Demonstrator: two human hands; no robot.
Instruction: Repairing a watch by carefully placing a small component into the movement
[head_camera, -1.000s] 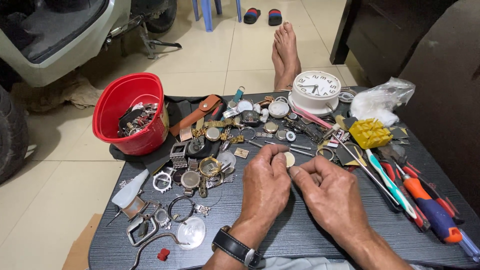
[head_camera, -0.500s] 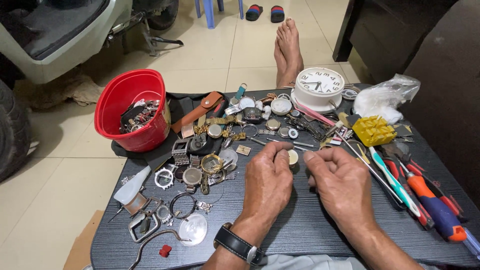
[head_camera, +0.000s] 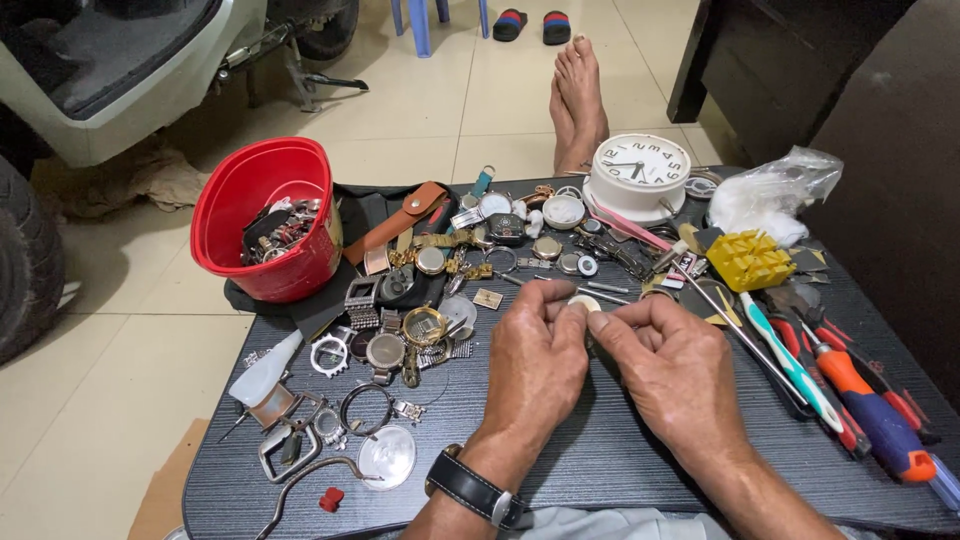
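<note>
Disc (head_camera: 583, 302), small, round and pale, sits between our two hands above the middle of the table (head_camera: 600, 460), and it is the one thing we hold.

Going from large to small, we count one dark table, one red bucket (head_camera: 262, 220) at its far left corner with watch parts inside, one white clock (head_camera: 640, 172) at the far edge, and one clear plastic bag (head_camera: 770, 190) to the clock's right. One yellow block (head_camera: 748, 260) lies just below the bag. Along the right edge we see several screwdrivers (head_camera: 870, 410), their exact number hard to tell where they overlap. One brown strap (head_camera: 405, 215) lies beside the bucket, and many loose watch cases and rings (head_camera: 400, 340) spread left of our hands, too many and too crowded to count. One small red piece (head_camera: 331, 498) lies near the near-left edge.

Our left hand (head_camera: 535, 365), with a black watch on its wrist, has its fingers curled in and its fingertips closed on the disc's left side. Our right hand (head_camera: 665, 365) meets it from the right, thumb tip pressed against the disc, the other fingers folded under. Both hands sit just above the table top, touching each other at the disc.
</note>
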